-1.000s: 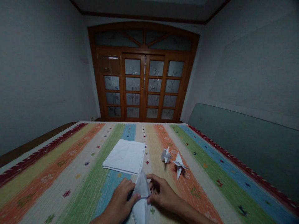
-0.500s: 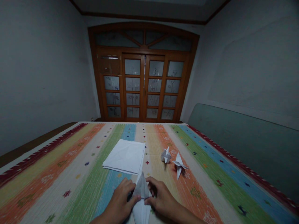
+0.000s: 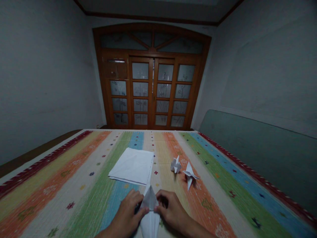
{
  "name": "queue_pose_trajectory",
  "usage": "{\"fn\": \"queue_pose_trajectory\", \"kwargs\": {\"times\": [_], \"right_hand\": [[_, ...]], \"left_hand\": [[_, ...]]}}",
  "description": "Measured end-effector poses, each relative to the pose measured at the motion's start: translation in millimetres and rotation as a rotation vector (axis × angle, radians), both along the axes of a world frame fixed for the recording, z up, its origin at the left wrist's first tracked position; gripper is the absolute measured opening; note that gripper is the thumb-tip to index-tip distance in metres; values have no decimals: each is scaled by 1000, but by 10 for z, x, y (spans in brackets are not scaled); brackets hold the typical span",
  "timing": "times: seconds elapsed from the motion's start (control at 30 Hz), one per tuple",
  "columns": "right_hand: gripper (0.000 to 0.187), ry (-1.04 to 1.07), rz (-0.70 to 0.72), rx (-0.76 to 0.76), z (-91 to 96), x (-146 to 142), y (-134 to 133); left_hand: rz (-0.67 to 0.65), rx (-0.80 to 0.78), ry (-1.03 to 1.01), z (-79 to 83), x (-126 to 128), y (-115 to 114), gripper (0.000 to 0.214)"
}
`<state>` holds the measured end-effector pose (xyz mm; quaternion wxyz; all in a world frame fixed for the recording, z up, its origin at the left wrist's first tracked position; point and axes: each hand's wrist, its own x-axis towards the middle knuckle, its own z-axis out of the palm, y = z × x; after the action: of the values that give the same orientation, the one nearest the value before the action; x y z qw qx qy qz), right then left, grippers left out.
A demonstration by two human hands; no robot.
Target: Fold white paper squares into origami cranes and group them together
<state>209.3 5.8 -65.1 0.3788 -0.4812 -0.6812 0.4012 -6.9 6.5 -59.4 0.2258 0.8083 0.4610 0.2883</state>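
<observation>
Between my two hands is a piece of white folded paper [image 3: 150,222], long and narrow, with a pointed flap standing up at its far end. My left hand [image 3: 129,209] pinches its left edge, thumb pressed on the crease across the middle. On the opposite edge, my right hand [image 3: 171,208] grips with curled fingers and a thumb near the same crease. Just beyond lies a stack of white paper squares [image 3: 133,165]. Two folded paper cranes, one smaller [image 3: 175,164] and one with a long point [image 3: 190,175], rest to the right of the stack.
A striped, patterned tablecloth [image 3: 99,191] covers the table. A greenish padded backrest [image 3: 257,145] runs along the right side. Wooden doors with glass panes [image 3: 153,92] stand beyond the far edge, and walls close in on both sides.
The pointed flap of the folded paper has tipped a little and looks shorter and wider. My right thumb has shifted slightly along the crease. The stack and cranes stay put.
</observation>
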Motion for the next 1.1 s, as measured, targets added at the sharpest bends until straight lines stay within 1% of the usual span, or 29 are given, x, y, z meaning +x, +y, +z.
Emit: {"fn": "queue_pose_trajectory", "kwargs": {"times": [0.13, 0.23, 0.33, 0.53, 0.7, 0.83, 0.97, 1.1], "right_hand": [[17, -118, -69, 57, 23, -16, -47], [16, -180, -79, 91, 66, -21, -72], [13, -219, -72, 146, 105, -28, -98], [10, -283, -65, 211, 108, -36, -127], [10, -394, 3, 288, 49, -34, -133], [15, -560, 69, 373, -1, -48, -150], [18, -707, 84, 419, -32, -62, -157], [20, -747, 70, 412, -56, -49, -140]], "left_hand": [[9, -19, 13, 33, 14, -12, 5], [-12, -28, 51, 66, 29, -25, 3], [-31, -5, 76, 88, 41, -35, 5], [-29, 20, 98, 65, 38, -41, 9], [3, 27, 90, 25, 24, -50, 6], [-6, 27, 84, 27, 34, -57, 9], [-35, 16, 62, 89, 51, -73, 11], [-88, -29, 16, 237, 44, -104, 11]]}}
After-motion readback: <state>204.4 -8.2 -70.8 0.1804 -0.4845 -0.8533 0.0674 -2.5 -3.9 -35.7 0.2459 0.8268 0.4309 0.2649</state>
